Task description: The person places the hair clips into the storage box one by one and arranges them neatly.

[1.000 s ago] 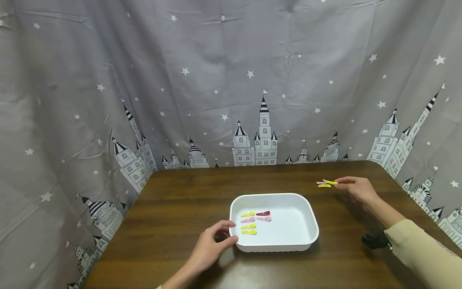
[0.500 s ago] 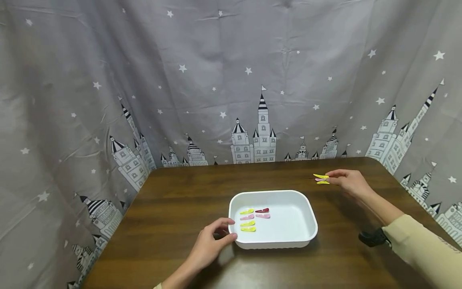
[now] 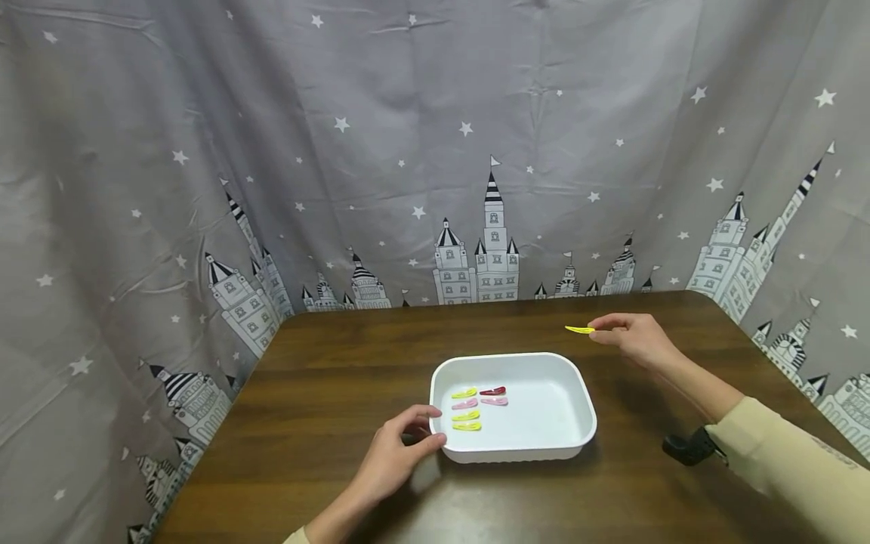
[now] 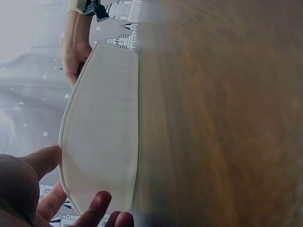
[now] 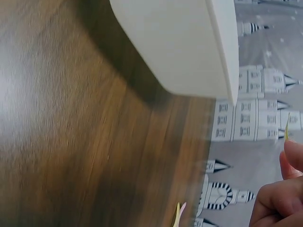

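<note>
One yellow clip (image 3: 579, 330) is pinched in the raised right hand (image 3: 637, 340); the left hand (image 3: 399, 452) holds the tray (image 3: 547, 412)

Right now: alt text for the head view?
Right hand pinches a yellow clip above a brown table; left hand holds the left end of a white tray. Six clips lie inside: three yellow, two pink, one red.

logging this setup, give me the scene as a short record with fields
left hand: holds a white tray at its rim
right hand: pinches a yellow clip above the brown table
inside tray: three yellow clips, two pink clips, one red clip
outside tray: another yellow clip, another pink clip, right wrist view
backdrop: grey curtain, stars and castles
</note>
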The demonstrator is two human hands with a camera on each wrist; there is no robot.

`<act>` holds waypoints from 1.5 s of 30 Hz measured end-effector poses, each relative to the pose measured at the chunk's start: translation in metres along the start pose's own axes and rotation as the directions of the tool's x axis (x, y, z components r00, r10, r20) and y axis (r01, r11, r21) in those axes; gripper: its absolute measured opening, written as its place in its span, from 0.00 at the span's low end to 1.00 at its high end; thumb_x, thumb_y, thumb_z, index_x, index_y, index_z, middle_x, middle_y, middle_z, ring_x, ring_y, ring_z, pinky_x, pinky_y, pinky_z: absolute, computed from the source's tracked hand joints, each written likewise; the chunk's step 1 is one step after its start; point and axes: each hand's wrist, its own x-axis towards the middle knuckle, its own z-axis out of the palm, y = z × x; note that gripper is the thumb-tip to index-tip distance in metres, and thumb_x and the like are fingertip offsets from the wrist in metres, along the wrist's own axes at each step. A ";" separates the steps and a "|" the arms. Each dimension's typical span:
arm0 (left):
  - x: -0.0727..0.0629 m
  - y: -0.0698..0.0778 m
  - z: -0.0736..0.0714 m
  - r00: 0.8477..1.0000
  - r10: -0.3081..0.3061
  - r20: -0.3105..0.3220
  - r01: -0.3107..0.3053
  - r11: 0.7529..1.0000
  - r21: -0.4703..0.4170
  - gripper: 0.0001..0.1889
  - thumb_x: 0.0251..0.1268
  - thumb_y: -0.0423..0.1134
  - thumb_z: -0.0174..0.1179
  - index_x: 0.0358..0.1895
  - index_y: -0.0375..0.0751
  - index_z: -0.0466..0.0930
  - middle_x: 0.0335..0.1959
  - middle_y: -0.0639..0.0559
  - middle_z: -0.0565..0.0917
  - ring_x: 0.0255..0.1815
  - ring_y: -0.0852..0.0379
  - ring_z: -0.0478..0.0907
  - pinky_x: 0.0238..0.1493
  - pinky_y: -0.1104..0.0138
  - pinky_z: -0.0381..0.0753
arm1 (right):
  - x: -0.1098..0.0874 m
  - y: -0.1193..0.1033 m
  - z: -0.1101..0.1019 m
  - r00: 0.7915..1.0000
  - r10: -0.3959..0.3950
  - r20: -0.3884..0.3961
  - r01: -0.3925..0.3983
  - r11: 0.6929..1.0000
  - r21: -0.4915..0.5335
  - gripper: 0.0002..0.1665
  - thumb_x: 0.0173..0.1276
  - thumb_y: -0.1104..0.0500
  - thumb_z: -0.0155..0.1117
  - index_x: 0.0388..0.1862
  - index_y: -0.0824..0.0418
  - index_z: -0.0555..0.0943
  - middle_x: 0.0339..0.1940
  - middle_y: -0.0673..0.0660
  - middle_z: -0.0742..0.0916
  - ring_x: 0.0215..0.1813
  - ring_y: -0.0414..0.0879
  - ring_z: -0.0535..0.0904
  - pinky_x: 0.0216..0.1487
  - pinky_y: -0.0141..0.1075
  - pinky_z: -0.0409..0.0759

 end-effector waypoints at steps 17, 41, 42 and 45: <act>-0.003 0.003 0.000 0.998 -0.016 -0.053 0.016 1.000 -0.007 0.18 0.58 0.46 0.73 0.51 0.49 0.84 0.38 0.55 0.85 0.40 0.56 0.81 0.42 0.68 0.75 | -0.011 -0.020 0.036 0.999 0.017 0.043 -0.017 1.000 -0.002 0.20 0.67 0.54 0.70 0.55 0.61 0.83 0.13 0.46 0.66 0.12 0.42 0.59 0.16 0.35 0.58; 0.001 0.004 -0.001 0.998 -0.022 -0.057 0.021 1.000 -0.012 0.17 0.58 0.46 0.74 0.50 0.49 0.85 0.38 0.53 0.85 0.40 0.55 0.82 0.43 0.67 0.76 | -0.017 -0.037 0.090 0.993 0.072 0.090 -0.071 0.997 -0.010 0.15 0.65 0.59 0.71 0.51 0.59 0.86 0.23 0.52 0.75 0.13 0.43 0.58 0.17 0.32 0.58; 0.001 0.004 -0.001 0.998 -0.022 -0.055 0.022 1.000 -0.009 0.17 0.58 0.46 0.73 0.50 0.49 0.85 0.38 0.53 0.85 0.41 0.55 0.82 0.43 0.67 0.76 | -0.017 -0.037 0.093 0.993 0.076 0.095 -0.076 0.997 -0.003 0.15 0.65 0.59 0.71 0.50 0.59 0.86 0.20 0.51 0.71 0.13 0.43 0.57 0.17 0.32 0.57; 0.001 0.004 -0.001 0.998 -0.027 -0.050 0.027 1.000 -0.009 0.18 0.58 0.47 0.74 0.50 0.49 0.85 0.38 0.53 0.85 0.41 0.56 0.81 0.43 0.67 0.76 | -0.018 -0.037 0.101 0.991 0.086 0.100 -0.087 0.996 0.005 0.14 0.64 0.60 0.71 0.49 0.59 0.87 0.17 0.49 0.66 0.13 0.42 0.56 0.17 0.32 0.55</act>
